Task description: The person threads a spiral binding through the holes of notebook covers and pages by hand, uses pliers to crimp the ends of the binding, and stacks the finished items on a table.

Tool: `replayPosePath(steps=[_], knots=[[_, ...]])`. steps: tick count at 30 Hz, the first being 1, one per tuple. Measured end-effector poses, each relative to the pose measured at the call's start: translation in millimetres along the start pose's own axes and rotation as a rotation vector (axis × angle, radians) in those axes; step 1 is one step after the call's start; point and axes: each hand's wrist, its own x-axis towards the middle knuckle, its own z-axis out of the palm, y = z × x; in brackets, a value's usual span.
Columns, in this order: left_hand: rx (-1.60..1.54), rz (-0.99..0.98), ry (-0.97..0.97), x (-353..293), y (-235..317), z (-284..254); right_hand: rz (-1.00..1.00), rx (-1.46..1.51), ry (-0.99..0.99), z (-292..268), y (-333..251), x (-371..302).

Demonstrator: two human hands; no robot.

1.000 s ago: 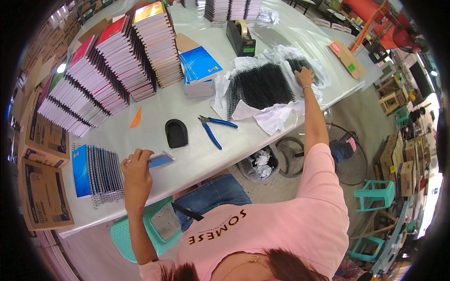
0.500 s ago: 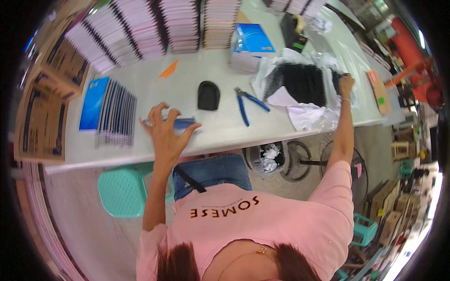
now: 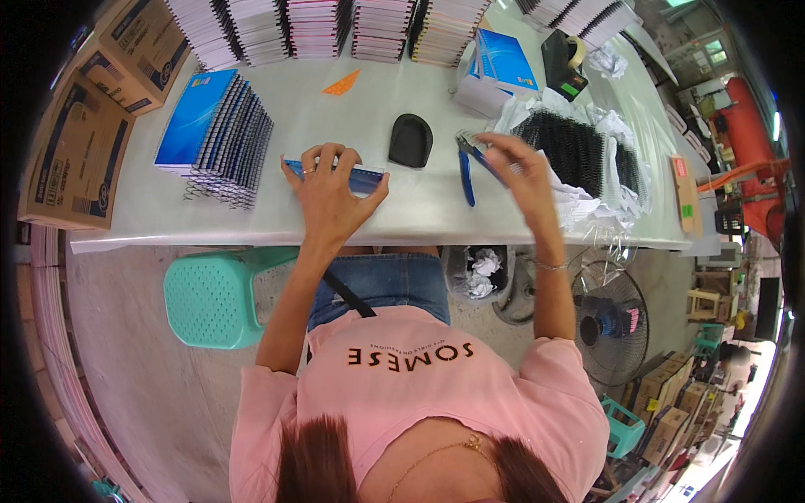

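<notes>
My left hand (image 3: 329,189) spans a small blue notebook (image 3: 366,179) at the table's front, thumb on one end and fingers over the other. A row of punched holes seems to run along its edge. My right hand (image 3: 521,178) is just right of blue-handled cutting pliers (image 3: 466,172) and partly hides one of their handles. Motion smears its fingers, so whether they hold anything is unclear. Black wire spiral bindings (image 3: 570,151) lie in crumpled white paper beyond that hand. A black curved pad (image 3: 411,141) sits between the notebook and the pliers.
Spiral-bound blue notebooks (image 3: 197,121) are stacked at the left, beside cardboard boxes (image 3: 80,155). More notebook stacks (image 3: 381,33) line the back. Blue-covered booklets (image 3: 506,63) and a tape dispenser (image 3: 558,67) stand at the back right. Below the table edge are a green stool (image 3: 210,298) and a fan (image 3: 610,323).
My right hand has come left from the wire bindings to beside the pliers. My left hand stays on the blue notebook. The whole view has shifted.
</notes>
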Motion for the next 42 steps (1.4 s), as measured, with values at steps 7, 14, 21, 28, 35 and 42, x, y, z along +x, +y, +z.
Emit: replayPosePath(steps=[7,14,21,28,35,42], knots=[[0.0,0.03,-0.019,2,-6,-3,-0.004,-0.014,-0.04,79,2,-1],[-0.033,0.015,-0.032,4,-5,-7,-0.072,-0.002,-0.02,95,0,3],[-0.033,0.009,-0.043,5,-5,-7,-0.163,-0.031,0.007,100,-1,0],[-0.018,-0.003,-0.064,8,-5,-6,-0.198,-0.04,0.001,106,5,-5],[-0.177,-0.019,-0.088,8,-18,-14,-0.212,-0.102,0.021,109,-1,2],[-0.314,-0.132,0.188,2,-24,-4,-0.23,-0.251,0.048,113,-4,7]])
